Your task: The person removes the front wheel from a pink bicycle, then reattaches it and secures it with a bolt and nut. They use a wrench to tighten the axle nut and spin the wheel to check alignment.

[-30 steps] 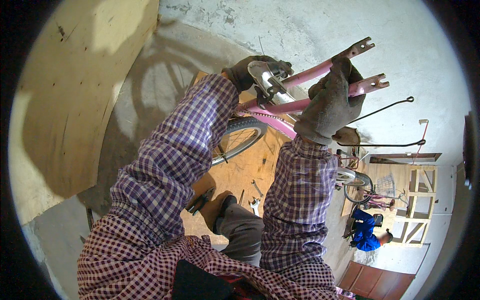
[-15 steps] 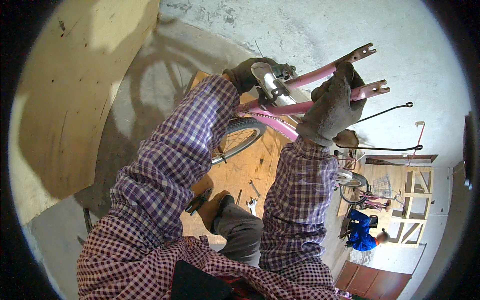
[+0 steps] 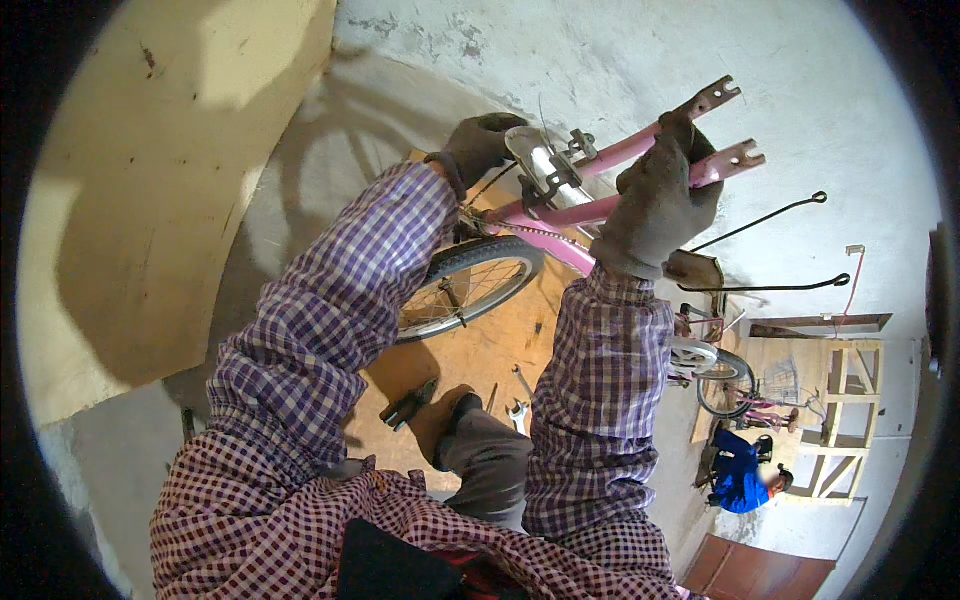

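Observation:
My right hand [image 3: 662,195], in a dark work glove, is closed round the pink bicycle fork [image 3: 735,160] near the slotted ends of its legs. Between the legs runs a silver mudguard [image 3: 540,160], with a brake caliper [image 3: 580,144] beside it. My left hand [image 3: 480,148], also gloved, is at the mudguard's near left end. Its fingers are curled and partly hidden, so whatever they pinch does not show. Beyond my right wrist stick out two thin dark stays [image 3: 770,287] with looped ends, next to a brown flap [image 3: 695,270].
Below the frame a spoked wheel [image 3: 470,285] stands over a wooden board [image 3: 490,355]. Pliers [image 3: 408,405] and a wrench [image 3: 517,412] lie by my foot. A plywood panel [image 3: 150,200] rises at left. At far right a person in blue [image 3: 745,475] sits near another bicycle [image 3: 725,385].
My left hand has drawn back leftward from the brake caliper, which now shows more fully. My right hand keeps its hold on the fork. The whole view has shifted slightly.

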